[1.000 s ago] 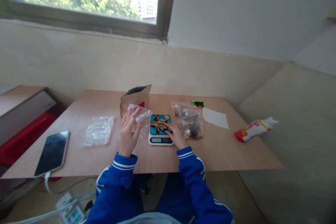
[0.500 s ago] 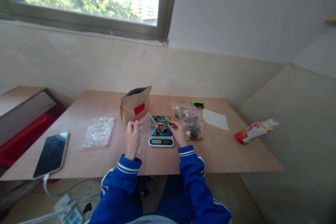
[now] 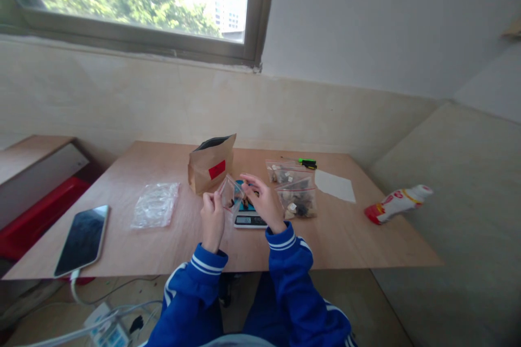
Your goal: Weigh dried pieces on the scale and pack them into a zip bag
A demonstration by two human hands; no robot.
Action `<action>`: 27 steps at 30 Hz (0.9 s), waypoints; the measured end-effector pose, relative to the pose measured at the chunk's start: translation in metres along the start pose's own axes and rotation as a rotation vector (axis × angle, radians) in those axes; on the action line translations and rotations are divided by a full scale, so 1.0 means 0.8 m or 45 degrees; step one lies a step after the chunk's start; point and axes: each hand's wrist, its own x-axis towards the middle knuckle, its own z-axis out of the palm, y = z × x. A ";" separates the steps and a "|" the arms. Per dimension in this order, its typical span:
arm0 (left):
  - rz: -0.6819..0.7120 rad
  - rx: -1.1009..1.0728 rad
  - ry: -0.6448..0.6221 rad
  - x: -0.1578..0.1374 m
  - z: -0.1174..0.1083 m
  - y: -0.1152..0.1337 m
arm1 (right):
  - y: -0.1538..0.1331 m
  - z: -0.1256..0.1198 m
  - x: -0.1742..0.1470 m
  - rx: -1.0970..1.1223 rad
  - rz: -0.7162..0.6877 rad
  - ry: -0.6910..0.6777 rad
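Mostly, the right hand hides what matters at the middle of the worktop, toward its front edge. It covers much of the kitchen scale, whose blue pan shows only in patches; the display digits are too small to read. Brown dried slices lie on the pan, partly hidden by that hand and by the clear zip bag; I cannot count them.

The left hand has its fingers clamped on the bag's near-left edge. The right thumb and fingers are at the bag's opposite side, but whether they grip a slice or the plastic I cannot tell.

Toward the back edge, the paper pouch stands with its mouth open, contents out of sight. Right of the scale, filled bags overlap, blurring their contents.
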 end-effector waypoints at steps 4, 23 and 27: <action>-0.032 -0.021 0.011 0.005 -0.001 -0.007 | 0.016 -0.009 -0.009 0.305 0.191 -0.030; -0.032 0.101 0.076 0.014 -0.023 -0.001 | 0.123 -0.005 -0.028 -0.900 -0.134 0.001; 0.042 0.124 0.058 0.009 -0.022 -0.004 | 0.129 -0.004 -0.027 -0.829 -0.118 0.026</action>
